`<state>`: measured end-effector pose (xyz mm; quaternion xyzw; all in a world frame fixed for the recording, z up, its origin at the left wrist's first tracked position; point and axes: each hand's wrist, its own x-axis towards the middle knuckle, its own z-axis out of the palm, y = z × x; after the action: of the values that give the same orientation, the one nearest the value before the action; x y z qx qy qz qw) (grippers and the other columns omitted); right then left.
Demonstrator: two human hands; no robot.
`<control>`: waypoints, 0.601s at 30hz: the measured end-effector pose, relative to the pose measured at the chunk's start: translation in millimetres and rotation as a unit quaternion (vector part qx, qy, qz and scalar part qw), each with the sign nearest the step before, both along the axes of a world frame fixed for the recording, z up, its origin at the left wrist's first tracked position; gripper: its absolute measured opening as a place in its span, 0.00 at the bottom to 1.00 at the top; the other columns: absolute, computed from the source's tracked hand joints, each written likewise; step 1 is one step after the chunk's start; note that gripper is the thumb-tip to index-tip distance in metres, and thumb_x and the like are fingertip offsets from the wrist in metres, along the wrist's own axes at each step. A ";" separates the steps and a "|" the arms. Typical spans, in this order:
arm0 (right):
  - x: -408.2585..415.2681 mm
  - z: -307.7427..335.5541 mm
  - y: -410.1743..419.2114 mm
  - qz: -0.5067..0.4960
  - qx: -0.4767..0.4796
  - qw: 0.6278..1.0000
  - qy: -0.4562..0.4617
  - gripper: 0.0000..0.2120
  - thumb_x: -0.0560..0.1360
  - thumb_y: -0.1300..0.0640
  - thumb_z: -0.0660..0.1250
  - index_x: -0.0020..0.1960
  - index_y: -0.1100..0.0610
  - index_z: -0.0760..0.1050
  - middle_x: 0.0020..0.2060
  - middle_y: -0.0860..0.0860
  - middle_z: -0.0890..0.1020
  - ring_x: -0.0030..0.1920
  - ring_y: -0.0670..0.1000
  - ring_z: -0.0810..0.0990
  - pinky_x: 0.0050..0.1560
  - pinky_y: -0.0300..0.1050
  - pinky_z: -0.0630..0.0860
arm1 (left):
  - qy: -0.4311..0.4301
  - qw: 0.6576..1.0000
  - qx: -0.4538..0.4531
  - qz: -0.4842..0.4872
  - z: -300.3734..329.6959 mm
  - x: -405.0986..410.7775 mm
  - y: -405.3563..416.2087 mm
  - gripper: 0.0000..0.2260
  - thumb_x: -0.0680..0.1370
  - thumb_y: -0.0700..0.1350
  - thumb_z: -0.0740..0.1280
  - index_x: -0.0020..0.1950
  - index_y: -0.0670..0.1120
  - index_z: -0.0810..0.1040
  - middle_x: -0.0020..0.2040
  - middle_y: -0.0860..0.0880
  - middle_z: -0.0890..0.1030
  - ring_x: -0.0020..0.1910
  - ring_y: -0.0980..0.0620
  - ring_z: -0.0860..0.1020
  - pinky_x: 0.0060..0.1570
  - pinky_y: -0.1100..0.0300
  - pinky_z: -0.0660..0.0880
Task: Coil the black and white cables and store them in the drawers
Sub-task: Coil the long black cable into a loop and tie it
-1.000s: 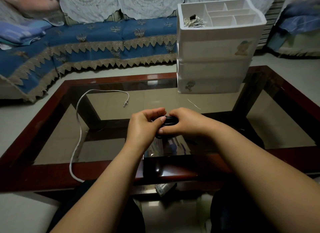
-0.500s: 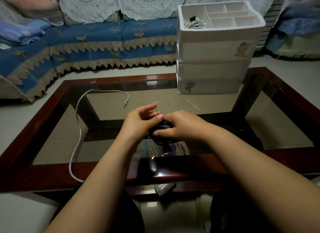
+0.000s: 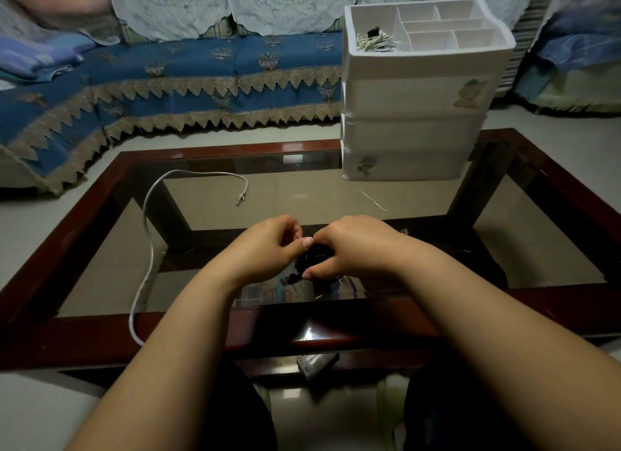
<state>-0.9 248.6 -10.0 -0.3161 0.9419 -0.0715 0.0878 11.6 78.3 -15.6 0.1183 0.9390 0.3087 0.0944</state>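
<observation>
Hidden: black cable (image 3: 314,259) — mostly covered by both hands, above the glass table (image 3: 215,336).
Left hand (image 3: 268,245): fingers curled, pinching the coil.
Right hand (image 3: 353,245): curled, gripping it too.
White cable (image 3: 148,235): loose, left — uncoiled.

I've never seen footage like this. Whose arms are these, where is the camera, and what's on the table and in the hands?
There is no machine here: these are a person's two bare arms, filmed by a wide-angle camera worn on their head, looking forward and down. That is why the arms reach in from the bottom edge.

Both hands meet over a glass-topped table with a dark red wooden frame. The left hand and the right hand together hold a bundled black cable, fingers curled around it.

A white cable lies uncoiled on the glass to the left. At the far side stands a white drawer unit; its divided top tray holds a pale bundle, apparently wires. A blue sofa sits behind.
</observation>
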 end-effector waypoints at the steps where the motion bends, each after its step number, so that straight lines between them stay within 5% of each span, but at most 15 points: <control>1: 0.4 0.1 0.8 0.004 -0.002 1.000 -0.008 0.17 0.72 0.35 0.65 0.49 0.48 0.74 0.31 0.44 0.73 0.33 0.44 0.71 0.32 0.42 0.68 | -0.014 0.999 -0.020 -0.027 0.8 -0.7 0.0 0.06 0.79 0.52 0.63 0.45 0.52 0.74 0.39 0.53 0.76 0.37 0.57 0.73 0.36 0.62 0.67; 5: 2.4 -2.8 1.2 0.016 -0.007 0.999 -0.032 0.19 0.71 0.36 0.67 0.52 0.49 0.76 0.33 0.45 0.75 0.35 0.47 0.74 0.32 0.43 0.68 | -0.099 0.991 0.002 -0.084 5.4 -5.0 -5.4 0.07 0.80 0.50 0.62 0.43 0.52 0.76 0.37 0.55 0.75 0.34 0.59 0.72 0.37 0.64 0.67; 10: 0.6 -4.6 2.0 0.006 -0.019 0.999 -0.048 0.19 0.70 0.35 0.68 0.51 0.48 0.75 0.35 0.46 0.78 0.36 0.47 0.75 0.31 0.42 0.69 | -0.157 0.981 0.114 -0.019 -0.5 -8.3 -7.5 0.08 0.79 0.46 0.65 0.42 0.46 0.77 0.34 0.52 0.74 0.34 0.57 0.71 0.39 0.61 0.68; 14: -1.6 -4.4 1.8 -0.017 -0.025 0.998 -0.058 0.21 0.69 0.35 0.67 0.51 0.50 0.76 0.37 0.47 0.79 0.37 0.47 0.77 0.32 0.43 0.71 | -0.101 0.982 0.138 0.080 -8.6 -4.8 5.9 0.09 0.78 0.45 0.66 0.38 0.45 0.77 0.30 0.53 0.74 0.31 0.56 0.70 0.34 0.61 0.67; 18: -3.5 -3.2 3.1 -0.036 -0.042 0.996 -0.075 0.16 0.69 0.37 0.68 0.45 0.49 0.75 0.37 0.47 0.80 0.37 0.47 0.78 0.34 0.44 0.75 | 0.034 0.990 0.065 0.123 -11.8 1.0 19.7 0.11 0.77 0.46 0.64 0.35 0.47 0.75 0.31 0.49 0.77 0.31 0.52 0.73 0.31 0.59 0.67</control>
<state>-4.4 251.7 -13.1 -0.2790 0.9396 -0.1379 0.1422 12.7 98.0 -27.3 0.0187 0.9270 0.3743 0.0157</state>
